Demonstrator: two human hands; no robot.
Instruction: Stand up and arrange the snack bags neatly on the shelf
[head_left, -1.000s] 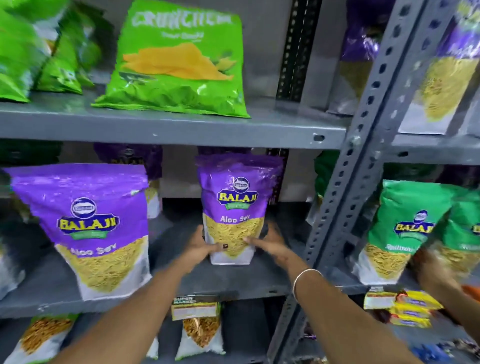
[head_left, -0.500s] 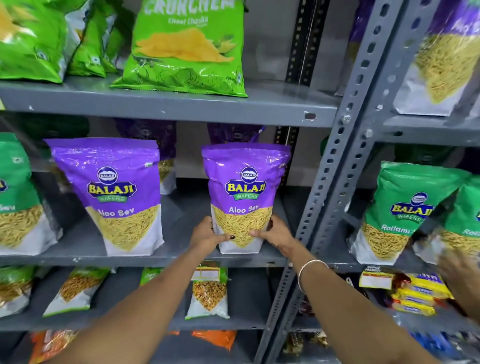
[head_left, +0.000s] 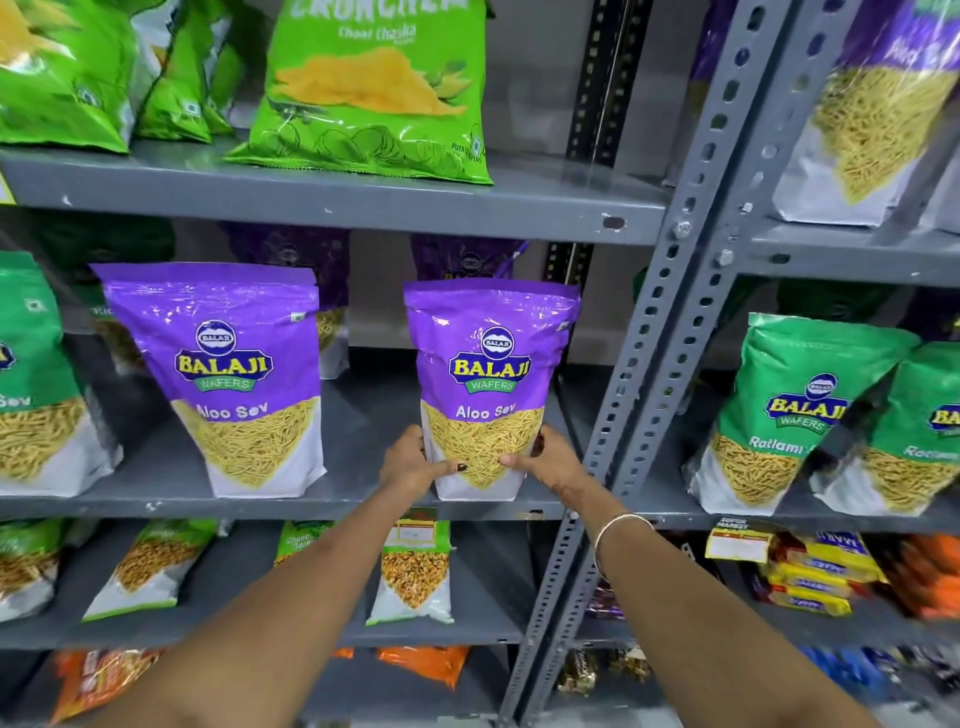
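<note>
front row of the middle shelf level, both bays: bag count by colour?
Purple: 2, free-standing Aloo Sev bag and held Aloo Sev bag.
Green: 3, left-edge green Balaji bag, cut off by the frame, and two Ratlami bags in the right bay.
Total: 5

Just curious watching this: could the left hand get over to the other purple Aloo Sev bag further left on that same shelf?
Probably yes. The left hand is now gripping the right-hand purple bag, so it must let go first. Between it and the left-hand purple bag there is only bare shelf, with nothing standing in the way.
</note>
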